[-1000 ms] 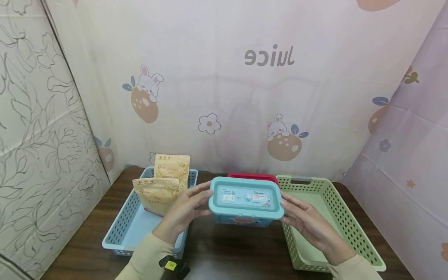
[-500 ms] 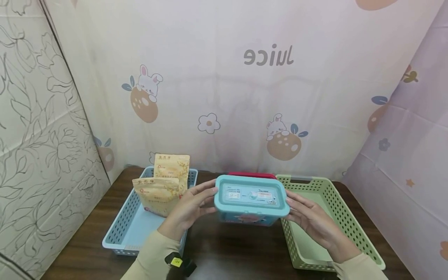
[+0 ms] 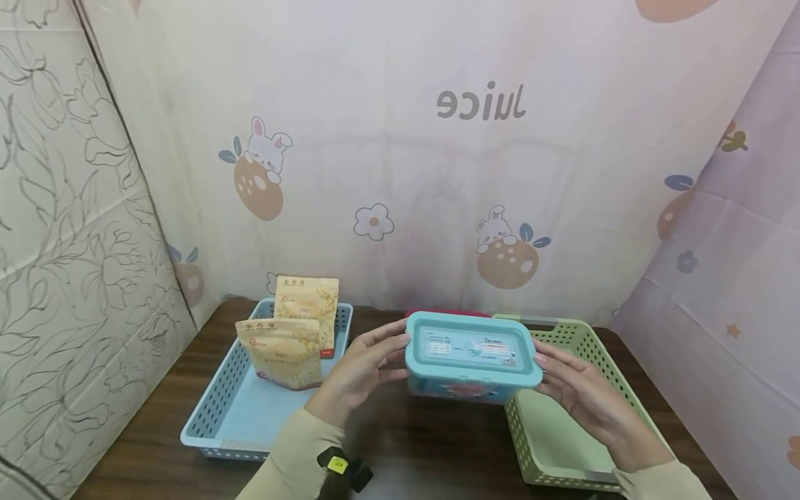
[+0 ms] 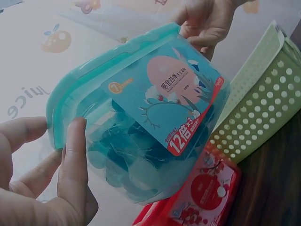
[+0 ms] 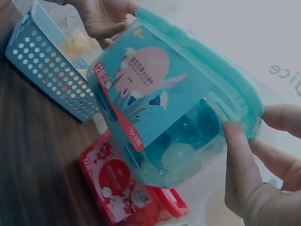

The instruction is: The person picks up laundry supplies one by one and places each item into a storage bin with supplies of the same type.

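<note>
A clear box of laundry pods with a teal lid is held up at the middle of the head view, over the dark table. Blue and white pods show through its wall in the left wrist view, below a flowered label. At its left end, my left hand grips it between thumb and fingers near the lid rim. My right hand holds the opposite end the same way, thumb on the front side. Behind it stands a similar red box, mostly hidden in the head view.
On the left, a blue basket holds two yellow pouches, one in front of the other. A green basket lies to the right, partly behind the box and right hand. A printed curtain hangs along the back.
Both hands have carried the teal-lidded box of laundry pods to the right, its right end now overlapping the green basket more. The baskets and pouches have stayed put.
</note>
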A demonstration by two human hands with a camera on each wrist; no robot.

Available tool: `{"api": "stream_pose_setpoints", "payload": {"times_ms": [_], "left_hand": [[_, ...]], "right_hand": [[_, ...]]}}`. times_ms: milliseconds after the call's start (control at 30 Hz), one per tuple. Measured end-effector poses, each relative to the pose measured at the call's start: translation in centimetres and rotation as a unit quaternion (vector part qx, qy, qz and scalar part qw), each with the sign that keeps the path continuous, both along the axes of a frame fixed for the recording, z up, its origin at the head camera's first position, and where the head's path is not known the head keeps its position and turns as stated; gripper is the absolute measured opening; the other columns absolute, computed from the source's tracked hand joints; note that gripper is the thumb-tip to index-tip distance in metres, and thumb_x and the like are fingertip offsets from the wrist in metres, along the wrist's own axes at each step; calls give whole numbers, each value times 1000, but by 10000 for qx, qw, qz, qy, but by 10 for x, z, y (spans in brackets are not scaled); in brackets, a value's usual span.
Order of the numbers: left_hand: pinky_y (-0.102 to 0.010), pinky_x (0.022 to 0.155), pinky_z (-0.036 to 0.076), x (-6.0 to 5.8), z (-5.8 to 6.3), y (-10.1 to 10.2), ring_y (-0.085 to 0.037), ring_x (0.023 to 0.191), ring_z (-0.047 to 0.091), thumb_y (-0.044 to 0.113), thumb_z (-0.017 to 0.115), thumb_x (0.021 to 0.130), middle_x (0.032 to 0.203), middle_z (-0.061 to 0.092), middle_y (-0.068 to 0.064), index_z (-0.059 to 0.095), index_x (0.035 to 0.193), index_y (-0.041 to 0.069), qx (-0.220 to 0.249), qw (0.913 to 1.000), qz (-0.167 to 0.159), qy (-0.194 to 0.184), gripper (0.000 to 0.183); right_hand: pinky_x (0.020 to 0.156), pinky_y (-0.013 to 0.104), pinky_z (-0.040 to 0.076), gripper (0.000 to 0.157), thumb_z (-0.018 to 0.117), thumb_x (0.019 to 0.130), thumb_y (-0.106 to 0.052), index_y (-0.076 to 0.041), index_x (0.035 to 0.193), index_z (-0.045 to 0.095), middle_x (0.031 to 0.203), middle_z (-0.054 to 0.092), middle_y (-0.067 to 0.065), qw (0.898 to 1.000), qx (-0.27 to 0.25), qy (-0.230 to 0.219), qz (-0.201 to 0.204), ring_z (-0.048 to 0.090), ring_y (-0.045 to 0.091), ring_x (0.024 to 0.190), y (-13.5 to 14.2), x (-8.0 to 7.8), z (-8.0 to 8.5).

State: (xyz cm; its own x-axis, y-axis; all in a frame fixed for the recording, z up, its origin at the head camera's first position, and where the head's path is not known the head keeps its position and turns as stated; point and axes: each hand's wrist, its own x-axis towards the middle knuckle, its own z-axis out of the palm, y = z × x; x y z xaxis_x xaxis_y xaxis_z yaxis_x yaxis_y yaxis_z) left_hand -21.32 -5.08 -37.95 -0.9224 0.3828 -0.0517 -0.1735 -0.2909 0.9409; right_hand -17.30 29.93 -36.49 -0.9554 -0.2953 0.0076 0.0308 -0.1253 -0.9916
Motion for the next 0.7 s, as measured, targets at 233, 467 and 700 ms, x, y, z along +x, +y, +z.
{"api": "stream_pose_setpoints", "payload": {"times_ms": [233,467,700], "left_hand": [[-39,86,58,0,0,18,-23,101,67,28,70,96,124,66,-11,59,140,11,133,9999,-47,-12,49],[-37,83,59,-2,2,40,-21,95,67,22,68,97,119,67,-12,61,138,11,427,9988,-227,-43,43],[-42,86,58,0,4,62,-25,99,68,23,70,96,123,66,-12,64,136,13,538,9982,-239,-113,42]], "right_hand": [[94,28,53,33,47,107,-10,-28,121,70,126,64,-7,9997,15,2,-249,64,14,112,18,1,0],[93,24,52,34,45,107,-9,-21,126,70,129,62,-14,9990,-1,73,-444,62,9,114,39,3,-1],[90,21,52,34,43,108,-9,-15,124,72,127,62,-18,9975,-277,-69,-650,61,7,110,61,6,-1]]}}
